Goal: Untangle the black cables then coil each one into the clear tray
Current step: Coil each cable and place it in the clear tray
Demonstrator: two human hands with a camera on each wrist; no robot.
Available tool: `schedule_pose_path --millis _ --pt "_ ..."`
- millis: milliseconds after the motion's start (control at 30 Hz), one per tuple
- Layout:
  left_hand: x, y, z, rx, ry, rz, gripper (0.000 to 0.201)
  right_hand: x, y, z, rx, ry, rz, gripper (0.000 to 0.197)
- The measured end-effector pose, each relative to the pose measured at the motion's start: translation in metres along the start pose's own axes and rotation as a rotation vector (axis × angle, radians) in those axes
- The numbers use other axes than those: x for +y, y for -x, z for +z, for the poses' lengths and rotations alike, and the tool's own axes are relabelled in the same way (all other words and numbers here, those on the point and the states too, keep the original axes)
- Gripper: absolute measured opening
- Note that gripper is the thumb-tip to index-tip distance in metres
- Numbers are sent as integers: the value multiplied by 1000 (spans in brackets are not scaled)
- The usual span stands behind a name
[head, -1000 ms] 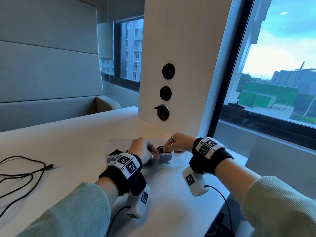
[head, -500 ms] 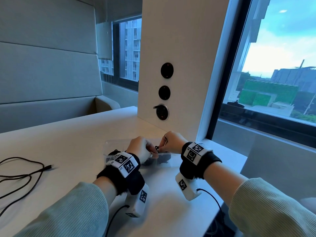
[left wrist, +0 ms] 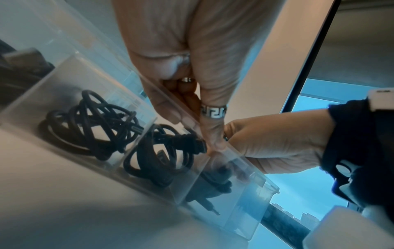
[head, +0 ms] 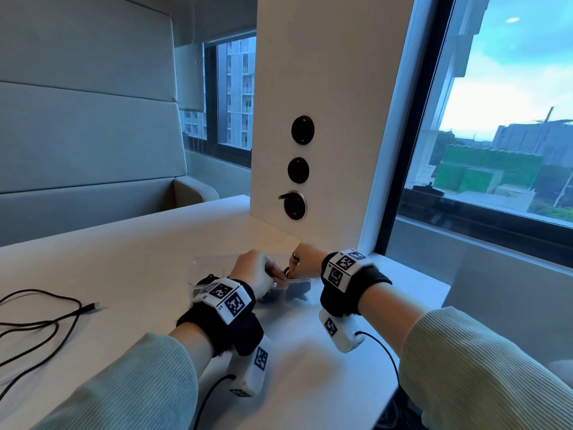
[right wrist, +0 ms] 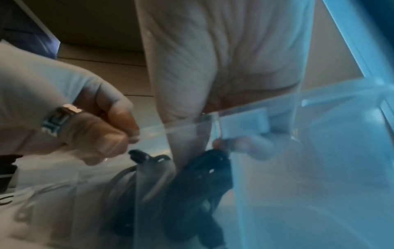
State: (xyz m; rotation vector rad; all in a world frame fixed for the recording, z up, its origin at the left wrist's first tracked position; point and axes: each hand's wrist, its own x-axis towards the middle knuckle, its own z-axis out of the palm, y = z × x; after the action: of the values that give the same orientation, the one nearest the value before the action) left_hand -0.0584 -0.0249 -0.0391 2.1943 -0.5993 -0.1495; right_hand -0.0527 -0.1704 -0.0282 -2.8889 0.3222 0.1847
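Both hands (head: 279, 268) over clear tray (left wrist: 89, 70), coiled cables (left wrist: 162, 151) beneath.

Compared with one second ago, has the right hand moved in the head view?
Yes. The right hand has shifted left, nearer below the lowest wall socket and closer to the left hand.

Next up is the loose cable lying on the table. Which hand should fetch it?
Left, probably. The loose cable lies left of the clear tray, nearer the left hand; the right hand would have to cross over.
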Motion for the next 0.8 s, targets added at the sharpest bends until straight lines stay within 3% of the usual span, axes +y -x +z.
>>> schedule_pose_path --millis 100,200,333,567,800 --pt "-2 -2 0 -10 3 3 18 5 8 -2 -55 63 -39 37" --pt "-2 -3 0 -2 -4 17 12 17 14 -8 -2 -113 -105 20" --pt "-3 -4 0 -9 -1 10 15 29 20 -13 36 -251 -116 20" --pt "-3 -5 1 2 -27 8 17 26 20 -17 -18 -68 -131 26" --pt "1 -2 2 1 -36 -1 21 11 30 -20 36 135 -80 27"
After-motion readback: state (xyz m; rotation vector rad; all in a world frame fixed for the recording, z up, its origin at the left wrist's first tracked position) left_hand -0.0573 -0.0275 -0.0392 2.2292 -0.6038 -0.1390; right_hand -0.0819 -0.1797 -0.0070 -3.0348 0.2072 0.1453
